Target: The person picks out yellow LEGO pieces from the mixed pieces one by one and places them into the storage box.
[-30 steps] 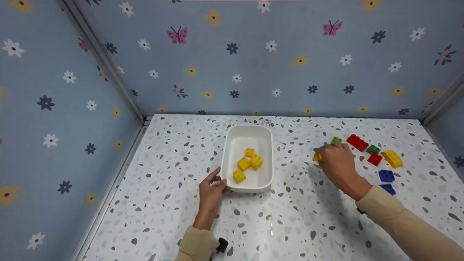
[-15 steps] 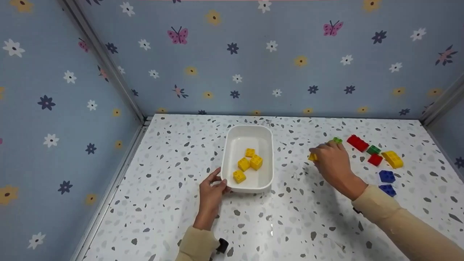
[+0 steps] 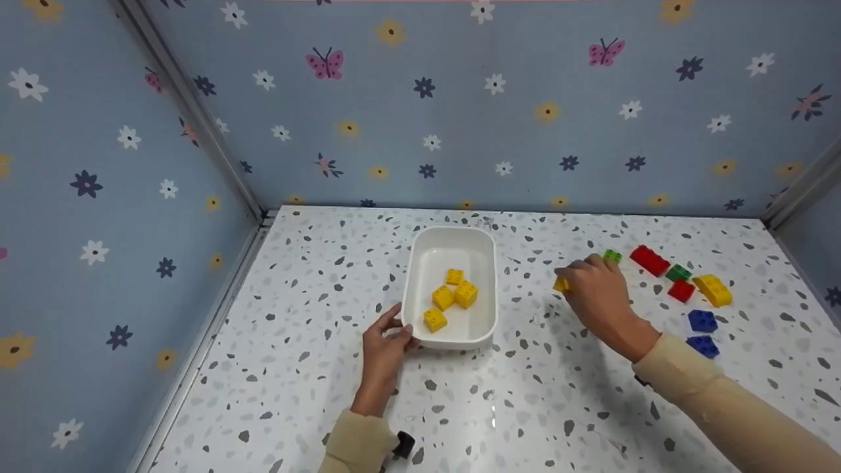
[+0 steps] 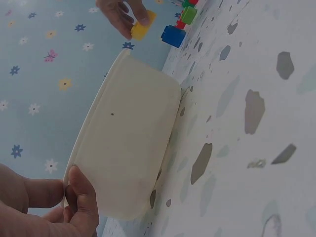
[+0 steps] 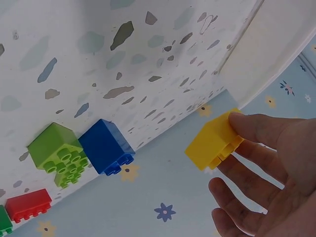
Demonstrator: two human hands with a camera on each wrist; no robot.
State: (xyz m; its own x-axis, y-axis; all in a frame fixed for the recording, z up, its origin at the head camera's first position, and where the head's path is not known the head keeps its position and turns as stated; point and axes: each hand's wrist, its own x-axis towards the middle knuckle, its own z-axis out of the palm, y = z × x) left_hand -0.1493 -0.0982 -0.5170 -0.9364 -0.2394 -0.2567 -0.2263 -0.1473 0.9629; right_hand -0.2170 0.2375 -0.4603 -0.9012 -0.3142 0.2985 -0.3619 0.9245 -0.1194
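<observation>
My left hand point(image 3: 382, 348) grips the near left corner of a white plastic tub point(image 3: 483, 318), thumb and fingers about its rim in the left wrist view. Several yellow toy bricks point(image 3: 466, 293) lie on the tub's floor. To the right of the tub, my right hand point(image 3: 596, 295) pinches another yellow brick point(image 5: 212, 140) between thumb and fingers, lifted above the table. Beside that hand, a blue brick point(image 5: 106, 145) stands against light green bricks point(image 5: 57, 148) in the right wrist view; the hand covers this blue one in the head view.
Farther right lie a red brick point(image 3: 650, 261), a dark green brick point(image 3: 679, 272), a smaller red brick point(image 3: 681, 290), a curved yellow brick point(image 3: 713, 290) and two blue bricks point(image 3: 703, 321). Flower-patterned walls point(image 3: 460, 118) enclose the speckled table point(image 3: 315, 289).
My right hand has moved left, towards the tub, carrying the yellow brick away from the green bricks. The left hand and the tub have stayed in place.
</observation>
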